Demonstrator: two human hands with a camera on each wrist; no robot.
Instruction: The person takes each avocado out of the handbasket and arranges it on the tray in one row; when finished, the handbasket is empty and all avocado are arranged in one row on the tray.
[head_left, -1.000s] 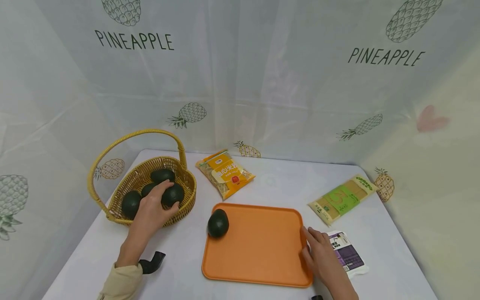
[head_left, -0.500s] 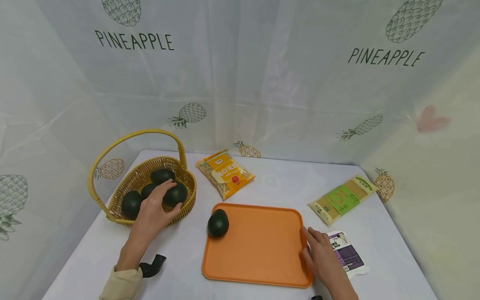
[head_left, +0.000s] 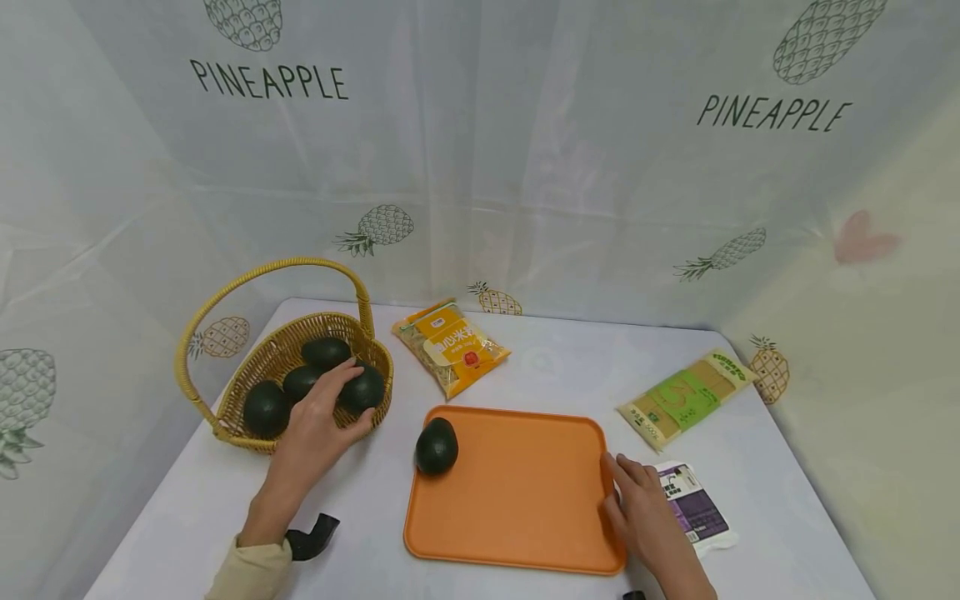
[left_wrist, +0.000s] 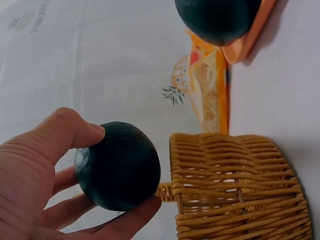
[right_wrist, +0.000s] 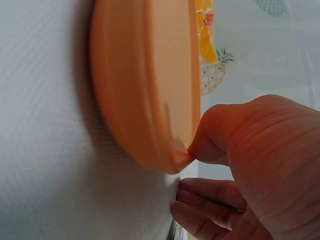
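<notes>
My left hand [head_left: 318,429] holds a dark green avocado [head_left: 362,388] at the right side of the wicker basket [head_left: 382,392]. In the left wrist view, thumb and fingers lie around this avocado [left_wrist: 120,167], which is above the basket rim. Several other avocados [head_left: 266,408] lie inside the basket. One more avocado [head_left: 437,447] sits at the upper left of the orange tray [head_left: 517,500]. My right hand [head_left: 648,512] grips the tray's right rim. The right wrist view has the thumb on the tray rim [right_wrist: 172,162], with the other fingers outside it, close to the table.
An orange food packet [head_left: 452,346] lies behind the tray. To the right are a green-labelled noodle packet [head_left: 686,398] and a white and purple packet [head_left: 697,508], partly behind my right hand. The basket's tall handle [head_left: 300,262] arches over its opening. A pineapple-print curtain [head_left: 480,167] hangs behind.
The left hand has shifted slightly right with the avocado, toward the basket's right side. The right hand and the tray have stayed in place.
</notes>
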